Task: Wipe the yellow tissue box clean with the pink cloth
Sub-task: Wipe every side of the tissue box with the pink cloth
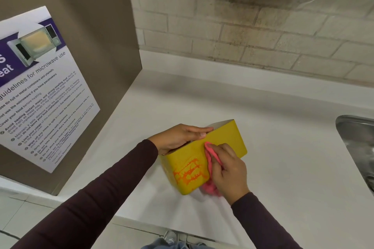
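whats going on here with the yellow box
A person is cleaning a yellow tissue box on a white counter. The left hand holds the box by its top edge while the right hand presses a pink cloth against its near side. An orange smear is on that side beside the cloth, so the wiping isn't done.

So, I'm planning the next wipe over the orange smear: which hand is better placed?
The right hand: it holds the crumpled pink cloth against the glossy yellow tissue box, right beside the orange smear. The left hand grips the box's top edge, steadying it.
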Available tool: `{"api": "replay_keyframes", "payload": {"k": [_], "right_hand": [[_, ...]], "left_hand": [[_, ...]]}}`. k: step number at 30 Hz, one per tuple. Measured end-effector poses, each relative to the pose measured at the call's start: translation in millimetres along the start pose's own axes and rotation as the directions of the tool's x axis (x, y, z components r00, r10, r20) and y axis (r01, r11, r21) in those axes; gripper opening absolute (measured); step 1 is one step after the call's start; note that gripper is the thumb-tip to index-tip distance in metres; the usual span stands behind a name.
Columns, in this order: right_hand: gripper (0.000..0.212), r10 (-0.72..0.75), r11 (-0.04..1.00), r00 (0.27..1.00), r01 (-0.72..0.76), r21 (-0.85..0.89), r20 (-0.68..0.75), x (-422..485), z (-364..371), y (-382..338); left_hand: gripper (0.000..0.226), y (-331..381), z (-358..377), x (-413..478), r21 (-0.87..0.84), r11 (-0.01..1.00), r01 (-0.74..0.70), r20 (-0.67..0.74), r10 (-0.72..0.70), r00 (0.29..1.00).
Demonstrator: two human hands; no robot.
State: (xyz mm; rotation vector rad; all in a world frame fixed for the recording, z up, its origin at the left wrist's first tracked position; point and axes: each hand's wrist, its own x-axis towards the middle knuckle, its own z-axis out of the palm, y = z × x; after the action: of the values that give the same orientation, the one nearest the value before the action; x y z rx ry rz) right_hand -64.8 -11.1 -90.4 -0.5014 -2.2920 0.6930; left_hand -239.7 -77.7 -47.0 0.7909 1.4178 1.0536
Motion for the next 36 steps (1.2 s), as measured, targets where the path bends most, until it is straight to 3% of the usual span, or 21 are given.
{"api": "replay_keyframes", "payload": {"k": [3, 10, 16, 22, 24, 28, 30, 36], "right_hand": [[0.037, 0.027, 0.999, 0.999, -0.027, 0.020, -0.030, 2, 9, -9], [0.038, -0.148, 0.989, 0.978, 0.143, 0.044, 0.148, -8, 6, -11], [0.037, 0.037, 0.998, 0.999, -0.038, 0.057, 0.008, 0, 10, -13], [0.036, -0.116, 0.992, 0.981, 0.106, 0.067, 0.158, -8, 13, -23], [0.036, -0.129, 0.991, 0.983, 0.124, 0.048, 0.130, -8, 9, -15], [0.033, 0.008, 0.998, 0.999, -0.006, 0.062, -0.041, 1, 12, -11], [0.033, 0.011, 0.999, 0.998, -0.008, 0.053, -0.054, 5, 18, -18], [0.035, -0.152, 0.988, 0.981, 0.146, 0.057, 0.121, -5, 20, -30]], "left_hand": [[0.032, 0, 0, 0, 0.011, 1.000, -0.010, -0.016, 0.010, 1.000], [0.028, -1, 0, -1, 0.079, 0.997, -0.022, -0.046, 0.025, 0.999], [0.031, -3, -2, 0, 0.111, 0.993, -0.032, -0.087, 0.042, 0.995], [0.032, -5, -3, 1, 0.144, 0.989, -0.031, -0.069, 0.042, 0.997], [0.032, -6, -3, 2, 0.138, 0.990, -0.024, -0.063, 0.033, 0.997], [0.030, -6, -3, 2, 0.149, 0.988, -0.027, -0.079, 0.039, 0.996], [0.031, -5, -4, 2, 0.160, 0.986, -0.037, -0.093, 0.053, 0.994], [0.033, -6, -7, 3, 0.187, 0.982, -0.032, -0.072, 0.046, 0.996]]}}
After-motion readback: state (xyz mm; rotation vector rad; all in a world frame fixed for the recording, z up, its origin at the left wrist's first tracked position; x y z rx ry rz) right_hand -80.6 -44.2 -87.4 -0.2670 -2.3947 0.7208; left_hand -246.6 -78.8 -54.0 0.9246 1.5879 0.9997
